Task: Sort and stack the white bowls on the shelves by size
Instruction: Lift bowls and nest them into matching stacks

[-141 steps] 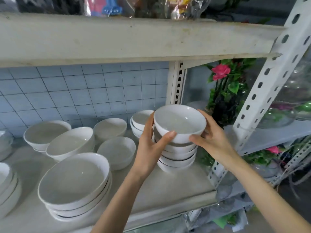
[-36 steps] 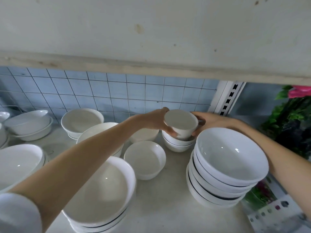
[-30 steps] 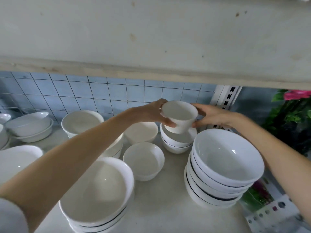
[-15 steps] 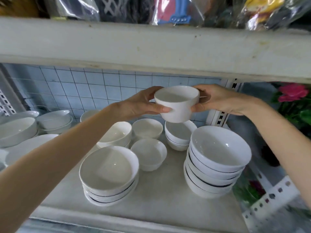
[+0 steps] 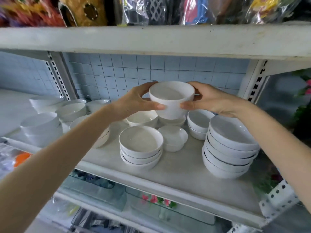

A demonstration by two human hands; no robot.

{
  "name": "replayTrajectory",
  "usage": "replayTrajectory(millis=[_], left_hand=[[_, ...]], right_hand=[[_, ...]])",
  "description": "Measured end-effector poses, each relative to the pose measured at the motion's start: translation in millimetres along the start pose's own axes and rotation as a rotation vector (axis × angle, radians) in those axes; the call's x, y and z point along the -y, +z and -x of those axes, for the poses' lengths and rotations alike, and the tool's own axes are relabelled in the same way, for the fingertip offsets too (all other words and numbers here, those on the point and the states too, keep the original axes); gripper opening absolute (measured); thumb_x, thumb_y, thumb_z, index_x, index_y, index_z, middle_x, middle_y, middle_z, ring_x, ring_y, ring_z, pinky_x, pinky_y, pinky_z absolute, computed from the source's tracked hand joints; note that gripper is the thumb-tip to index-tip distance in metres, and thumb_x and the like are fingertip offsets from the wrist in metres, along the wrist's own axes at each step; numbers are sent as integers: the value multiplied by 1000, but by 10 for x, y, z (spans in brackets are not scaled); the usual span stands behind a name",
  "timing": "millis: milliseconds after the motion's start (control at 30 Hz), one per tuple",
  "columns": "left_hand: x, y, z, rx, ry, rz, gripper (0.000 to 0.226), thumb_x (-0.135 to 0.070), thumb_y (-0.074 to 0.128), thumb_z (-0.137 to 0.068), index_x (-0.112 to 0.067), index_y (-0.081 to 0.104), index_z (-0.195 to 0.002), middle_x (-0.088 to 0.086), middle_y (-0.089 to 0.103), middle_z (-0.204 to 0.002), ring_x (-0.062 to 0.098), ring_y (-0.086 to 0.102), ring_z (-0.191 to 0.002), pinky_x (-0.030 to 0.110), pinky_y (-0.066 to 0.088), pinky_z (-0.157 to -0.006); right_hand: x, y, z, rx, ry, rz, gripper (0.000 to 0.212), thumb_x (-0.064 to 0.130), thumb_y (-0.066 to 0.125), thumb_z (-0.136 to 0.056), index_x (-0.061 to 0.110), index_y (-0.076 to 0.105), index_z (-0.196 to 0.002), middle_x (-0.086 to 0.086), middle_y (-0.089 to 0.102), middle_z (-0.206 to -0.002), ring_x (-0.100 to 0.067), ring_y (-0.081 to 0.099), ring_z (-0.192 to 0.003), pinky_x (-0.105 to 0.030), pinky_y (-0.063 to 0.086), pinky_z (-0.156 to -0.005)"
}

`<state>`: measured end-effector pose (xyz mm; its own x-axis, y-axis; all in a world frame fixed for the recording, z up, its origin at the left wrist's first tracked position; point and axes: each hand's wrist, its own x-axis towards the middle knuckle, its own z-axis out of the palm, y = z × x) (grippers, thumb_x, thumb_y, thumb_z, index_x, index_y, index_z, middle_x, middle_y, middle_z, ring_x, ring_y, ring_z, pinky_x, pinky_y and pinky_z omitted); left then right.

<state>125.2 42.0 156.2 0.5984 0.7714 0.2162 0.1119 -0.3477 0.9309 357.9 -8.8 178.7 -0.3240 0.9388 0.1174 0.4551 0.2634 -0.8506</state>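
A small deep white bowl (image 5: 171,100) hangs in the air above the middle shelf (image 5: 176,175), held between both hands. My left hand (image 5: 134,103) grips its left side and my right hand (image 5: 208,100) grips its right side. Below it, at the right of the shelf, stands a tall stack of wide bowls (image 5: 228,148). Behind that sits a short stack of small bowls (image 5: 198,123). A stack of three medium bowls (image 5: 141,147) is in front at the centre, with a single small bowl (image 5: 173,137) beside it.
More white bowls (image 5: 50,120) crowd the shelf's left side. The upper shelf board (image 5: 151,39) runs close above my hands and carries plastic-wrapped goods. A slotted upright post (image 5: 255,81) stands at the right. Glass containers (image 5: 94,190) lie on the shelf below.
Both hands lifted the small bowl off the short stack at the back and brought it up and forward. The view pulled back from the shelf.
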Motion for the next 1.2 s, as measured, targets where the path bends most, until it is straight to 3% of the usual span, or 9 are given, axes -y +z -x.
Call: replayTrajectory(millis=[100,200,367,567,700,800,933,1100,1200], left_hand=[[-9,-125,168,-61,-21,-4,88,-32,83,-49,-19,49,-130,-6,59,-130,10,66,-106,26,53,-90],[30,-247,288,-119,-31,24,106,-36,92,-38,-13,48,-131,-4,60,-126,14,67,-105,29,56,-85],[63,-596,431,-135,-15,-17,86,-36,86,-52,-19,53,-130,-3,61,-128,16,61,-115,38,50,-97],[162,-1186,608,-168,21,-4,57,-18,80,-69,-28,56,-119,-9,63,-122,5,64,-107,22,51,-90],[236,-1674,732,-232,29,50,72,-32,82,-55,-25,54,-121,-6,62,-123,10,62,-111,34,50,-97],[251,-2039,838,-213,29,49,72,-33,82,-59,-23,53,-123,-3,58,-130,15,60,-116,36,50,-97],[307,-2443,948,-153,-2,5,60,-23,77,-73,-22,52,-127,-4,61,-125,15,61,-114,29,52,-93],[434,-2752,1001,-153,-21,11,86,-32,80,-65,-14,44,-140,3,56,-134,20,58,-120,40,48,-101],[447,-2808,982,-163,3,19,85,-35,80,-62,-13,47,-138,2,58,-133,20,57,-120,44,47,-102]], right_hand=[[64,175,-45,4,-49,-25,41,22,72,-73,26,53,-109,19,62,-104,12,60,-93,-6,48,-77],[139,327,-115,13,-75,-44,40,23,72,-72,28,54,-107,16,62,-106,7,60,-97,-7,47,-74],[291,590,-338,-24,-105,-48,52,36,72,-63,26,54,-110,14,62,-108,3,59,-101,-12,49,-81],[521,1063,-770,-79,-126,-79,42,35,71,-64,31,55,-102,17,62,-106,5,58,-99,-9,47,-77],[692,1451,-1110,-138,-132,-123,33,21,70,-77,23,54,-107,15,62,-103,10,59,-89,-8,47,-74],[857,1726,-1335,-181,-153,-160,48,27,69,-71,15,53,-114,11,61,-105,2,58,-96,-13,50,-82],[980,2026,-1596,-203,-152,-191,61,36,71,-62,13,54,-117,7,62,-108,-7,58,-104,-21,50,-88],[1037,2254,-1833,-207,-151,-208,63,35,73,-61,13,53,-117,7,63,-107,-6,58,-103,-17,48,-81],[1060,2276,-1923,-207,-161,-207,64,35,73,-60,14,53,-117,7,62,-109,-6,59,-103,-15,48,-79]])
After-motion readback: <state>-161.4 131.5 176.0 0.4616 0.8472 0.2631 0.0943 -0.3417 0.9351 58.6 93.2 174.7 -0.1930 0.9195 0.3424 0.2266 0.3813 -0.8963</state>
